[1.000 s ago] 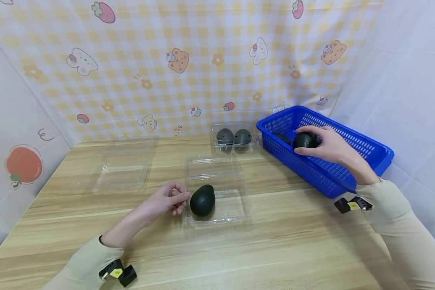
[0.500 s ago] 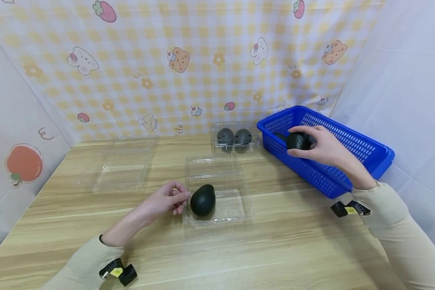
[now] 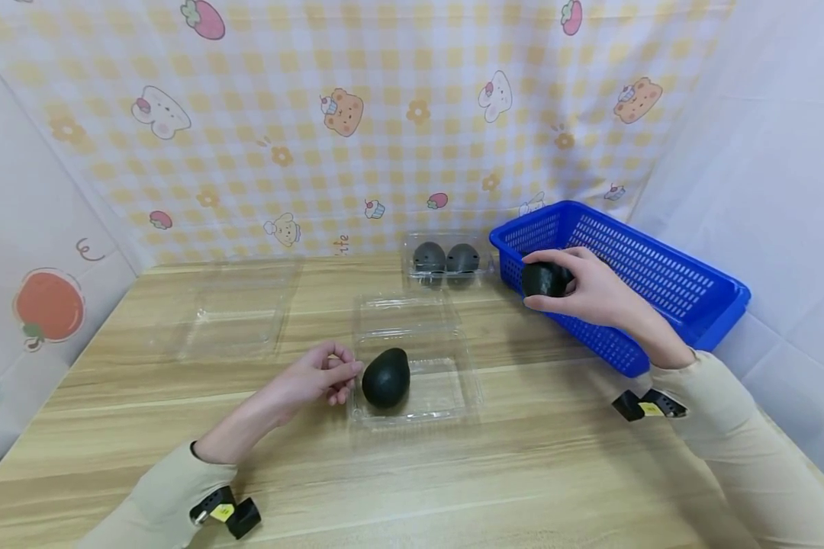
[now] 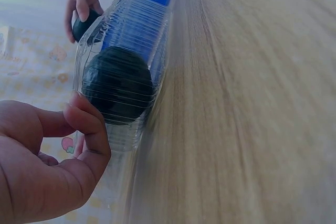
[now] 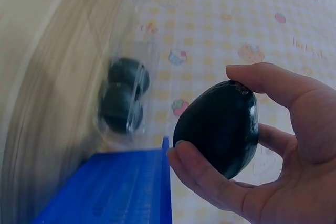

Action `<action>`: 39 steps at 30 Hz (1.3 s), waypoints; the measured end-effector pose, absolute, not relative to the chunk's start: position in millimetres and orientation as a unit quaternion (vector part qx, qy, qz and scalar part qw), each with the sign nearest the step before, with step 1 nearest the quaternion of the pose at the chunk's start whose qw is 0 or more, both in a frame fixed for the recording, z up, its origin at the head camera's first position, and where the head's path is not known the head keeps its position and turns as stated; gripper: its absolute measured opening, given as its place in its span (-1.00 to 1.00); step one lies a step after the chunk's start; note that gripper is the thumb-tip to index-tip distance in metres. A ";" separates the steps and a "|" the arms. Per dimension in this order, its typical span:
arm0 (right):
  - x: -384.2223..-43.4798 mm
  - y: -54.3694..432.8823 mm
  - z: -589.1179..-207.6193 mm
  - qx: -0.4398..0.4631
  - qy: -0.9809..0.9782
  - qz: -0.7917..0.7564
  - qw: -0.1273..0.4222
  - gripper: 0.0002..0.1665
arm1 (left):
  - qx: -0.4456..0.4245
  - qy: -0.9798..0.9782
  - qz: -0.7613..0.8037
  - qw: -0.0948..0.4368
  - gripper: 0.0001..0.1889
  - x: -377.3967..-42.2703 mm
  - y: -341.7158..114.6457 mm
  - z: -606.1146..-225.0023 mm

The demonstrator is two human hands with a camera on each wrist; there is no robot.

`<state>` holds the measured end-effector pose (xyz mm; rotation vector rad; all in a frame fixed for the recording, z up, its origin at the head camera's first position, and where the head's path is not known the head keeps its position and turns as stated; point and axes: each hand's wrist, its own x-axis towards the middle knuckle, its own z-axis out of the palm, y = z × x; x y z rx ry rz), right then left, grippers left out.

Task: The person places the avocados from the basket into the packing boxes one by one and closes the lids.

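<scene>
My right hand [image 3: 590,293] holds a dark green avocado [image 3: 544,280] between thumb and fingers, raised over the left side of the blue basket [image 3: 687,274]. The right wrist view shows this avocado [image 5: 215,129] whole, its stem end near a fingertip. With thumb and forefinger, my left hand [image 3: 319,375] pinches the left rim of an opened clear plastic clamshell box [image 3: 439,389]. Another avocado [image 3: 386,378] lies in the left half of that box. From the left wrist, the avocado [image 4: 118,85] appears through the ribbed box wall, just beyond my fingertips.
A closed clamshell box [image 3: 446,242] with dark avocados inside stands at the back, beside the basket. Another opened clear box [image 3: 233,328] lies at the left of the wooden table [image 3: 357,488]. A checked cloth [image 3: 412,152] hangs behind.
My right hand has lifted the avocado out of the basket and carried it left towards the opened box. The left hand stays at the box's rim.
</scene>
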<state>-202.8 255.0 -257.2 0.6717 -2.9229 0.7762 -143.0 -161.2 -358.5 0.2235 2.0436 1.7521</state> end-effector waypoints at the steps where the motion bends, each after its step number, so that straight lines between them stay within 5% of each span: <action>1: -202.1 252.5 -258.5 0.225 -0.941 0.254 0.023 -0.29 | 0.081 0.738 0.633 0.218 -0.78 -143.1 -161.3 -358.5; 39: -161.1 142.1 -305.4 0.391 -0.882 0.263 -0.030 -0.30 | 0.079 0.737 0.635 0.217 -0.79 -143.6 -162.1 -360.6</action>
